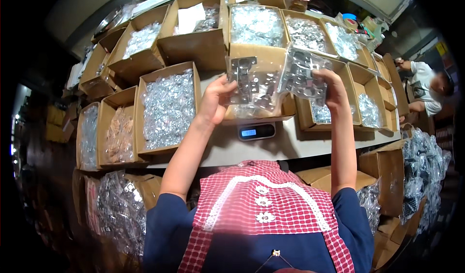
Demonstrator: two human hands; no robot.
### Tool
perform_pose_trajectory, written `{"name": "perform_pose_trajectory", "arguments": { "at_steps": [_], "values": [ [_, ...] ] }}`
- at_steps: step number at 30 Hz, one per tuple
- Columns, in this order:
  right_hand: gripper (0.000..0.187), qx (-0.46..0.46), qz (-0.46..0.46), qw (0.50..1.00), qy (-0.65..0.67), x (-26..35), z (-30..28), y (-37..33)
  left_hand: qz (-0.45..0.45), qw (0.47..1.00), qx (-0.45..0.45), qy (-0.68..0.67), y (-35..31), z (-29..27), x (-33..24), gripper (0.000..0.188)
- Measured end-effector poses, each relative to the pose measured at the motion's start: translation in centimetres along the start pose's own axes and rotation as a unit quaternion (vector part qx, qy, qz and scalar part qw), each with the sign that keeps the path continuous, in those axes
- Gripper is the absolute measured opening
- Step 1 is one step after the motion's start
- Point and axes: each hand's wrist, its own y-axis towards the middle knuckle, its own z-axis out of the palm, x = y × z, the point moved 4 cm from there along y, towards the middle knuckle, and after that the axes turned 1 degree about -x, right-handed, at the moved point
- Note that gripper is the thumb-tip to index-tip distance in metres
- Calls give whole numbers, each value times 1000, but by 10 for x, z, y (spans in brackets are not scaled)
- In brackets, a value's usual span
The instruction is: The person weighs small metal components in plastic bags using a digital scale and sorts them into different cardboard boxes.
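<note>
My left hand (216,98) pinches the edge of a clear plastic bag (245,82) with dark, flat metal parts inside, some with holes. In my right hand (334,86), fingers are closed on a second clear bag (302,72) of similar dark metal parts. Both bags are held up side by side over an open cardboard box (252,55), which shows behind and through the plastic. Under the near side of that box is a small scale (256,131) with a lit blue display. The exact kind of the metal parts cannot be made out.
Open cardboard boxes crowd the table: one of small clear bags (169,109) at left, one of brownish pieces (119,135), others (256,23) behind. Bagged metal parts (121,200) sit below at left, more bags (424,161) at right. Another person (426,86) is at far right.
</note>
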Motion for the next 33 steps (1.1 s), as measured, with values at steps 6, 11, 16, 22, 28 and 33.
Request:
{"name": "perform_pose_trajectory", "arguments": {
  "at_steps": [6, 11, 16, 22, 28, 33],
  "values": [
    [29, 50, -28, 998, -33, 2, 33, 13, 122, 850, -142, 492, 26, -72, 22, 39],
    [60, 80, 34, 993, -82, -39, 39, 44, 168, 841, -209, 470, 19, -78, -9, 54],
    [70, -21, -82, 985, -150, -52, 3, 67, 203, 663, -282, 663, -19, -106, -28, 59],
    [60, -56, 13, 982, -179, -63, -48, 36, 168, 614, -261, 726, -58, -112, -2, 60],
    [56, -58, 48, 985, -155, -63, -50, 18, 135, 629, -237, 728, -64, -114, 16, 61],
    [61, -14, 82, 980, -178, -67, -41, 23, 135, 630, -225, 731, -64, -107, 16, 62]
  ]
}}
